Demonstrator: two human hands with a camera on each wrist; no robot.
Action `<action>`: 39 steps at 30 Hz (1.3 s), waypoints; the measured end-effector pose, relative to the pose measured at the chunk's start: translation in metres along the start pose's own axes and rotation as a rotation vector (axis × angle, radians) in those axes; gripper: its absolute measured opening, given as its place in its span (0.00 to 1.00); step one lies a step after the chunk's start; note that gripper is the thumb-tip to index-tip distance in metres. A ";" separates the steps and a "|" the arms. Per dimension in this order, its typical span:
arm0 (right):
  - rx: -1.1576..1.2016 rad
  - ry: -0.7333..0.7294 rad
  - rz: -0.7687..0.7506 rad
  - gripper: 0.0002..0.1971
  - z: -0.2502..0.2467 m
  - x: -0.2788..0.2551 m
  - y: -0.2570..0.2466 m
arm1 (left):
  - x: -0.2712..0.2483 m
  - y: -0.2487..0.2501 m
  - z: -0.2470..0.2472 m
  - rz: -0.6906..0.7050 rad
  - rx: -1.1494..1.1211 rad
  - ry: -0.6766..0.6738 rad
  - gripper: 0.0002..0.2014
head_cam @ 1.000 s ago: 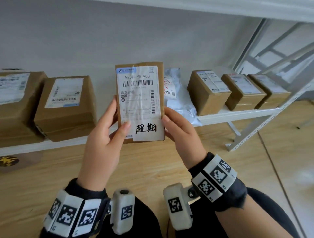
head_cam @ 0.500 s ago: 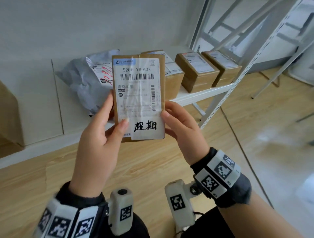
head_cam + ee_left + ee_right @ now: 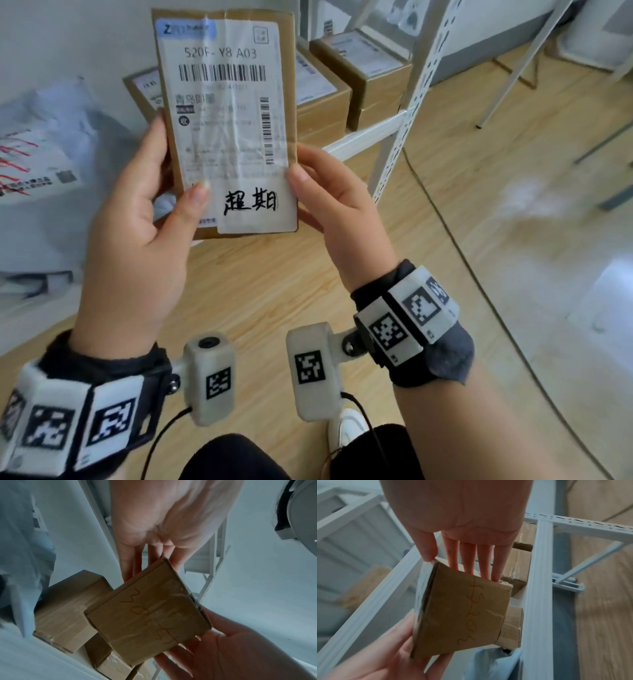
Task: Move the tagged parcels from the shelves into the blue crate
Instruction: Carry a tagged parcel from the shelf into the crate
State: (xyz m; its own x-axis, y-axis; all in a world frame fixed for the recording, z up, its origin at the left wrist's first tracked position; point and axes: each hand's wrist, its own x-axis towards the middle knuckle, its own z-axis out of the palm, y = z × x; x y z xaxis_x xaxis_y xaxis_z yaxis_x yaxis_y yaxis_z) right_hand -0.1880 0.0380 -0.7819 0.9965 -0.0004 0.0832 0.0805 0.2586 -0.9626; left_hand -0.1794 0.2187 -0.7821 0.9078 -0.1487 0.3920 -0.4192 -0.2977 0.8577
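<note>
Tagged parcel, pinched by left hand and right hand fingers, has swung away from the shelf, filling the upper left; blue crate unseen.

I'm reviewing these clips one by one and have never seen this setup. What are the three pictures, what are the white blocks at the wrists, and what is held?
No robot here: a person works with bare hands. The wide picture comes from a head-worn camera looking down. The white blocks are wrist cameras; each looks along its hand, giving the other two pictures, taken from below. Both hands hold one flat brown parcel: the left hand grips its left edge, thumb on the label; the right hand pinches its right edge. A white tag with handwritten characters sits at the label's foot. Behind, the white shelf carries more brown boxes and a grey mailing bag. The blue crate is not in view.
</note>
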 end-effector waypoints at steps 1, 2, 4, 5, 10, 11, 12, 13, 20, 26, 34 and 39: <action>0.027 0.013 0.008 0.19 -0.005 0.002 0.000 | 0.006 0.002 0.003 -0.024 0.006 -0.018 0.29; 0.057 0.025 0.019 0.20 -0.009 0.003 0.001 | 0.010 0.005 0.006 -0.050 0.016 -0.040 0.29; 0.110 0.043 0.042 0.22 -0.014 0.004 0.002 | 0.016 0.011 0.010 -0.095 0.034 -0.082 0.29; 0.125 0.044 0.054 0.22 -0.016 0.004 0.002 | 0.017 0.014 0.012 -0.110 0.040 -0.091 0.28; 0.162 0.034 0.084 0.21 -0.018 0.005 -0.001 | 0.021 0.024 0.014 -0.137 0.057 -0.094 0.29; 0.165 0.034 0.085 0.21 -0.018 0.004 -0.003 | 0.020 0.027 0.015 -0.150 0.061 -0.095 0.29; 0.164 0.035 0.085 0.21 -0.019 0.003 -0.004 | 0.019 0.029 0.015 -0.161 0.065 -0.099 0.29; 0.160 0.037 0.084 0.20 -0.019 0.001 -0.006 | 0.018 0.033 0.015 -0.170 0.068 -0.107 0.29; 0.164 0.030 0.092 0.21 -0.012 -0.014 -0.028 | 0.007 0.062 0.009 -0.199 0.056 -0.099 0.29; 0.125 0.068 0.144 0.23 -0.001 -0.036 -0.068 | 0.000 0.105 -0.003 -0.269 0.031 -0.106 0.30; 0.084 0.127 0.203 0.19 0.012 -0.074 -0.159 | -0.003 0.188 -0.021 -0.340 -0.084 -0.117 0.27; 0.064 0.139 0.221 0.21 0.022 -0.098 -0.248 | 0.004 0.274 -0.039 -0.353 -0.098 -0.135 0.28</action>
State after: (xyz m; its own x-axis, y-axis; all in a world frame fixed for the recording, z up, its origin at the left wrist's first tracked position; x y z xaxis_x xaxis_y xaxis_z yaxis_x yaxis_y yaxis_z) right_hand -0.3062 -0.0049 -0.5457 0.9834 -0.0689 -0.1680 -0.1367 0.3279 -0.9348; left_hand -0.2903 0.1731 -0.5321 0.9837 -0.1783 0.0249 -0.0719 -0.2620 0.9624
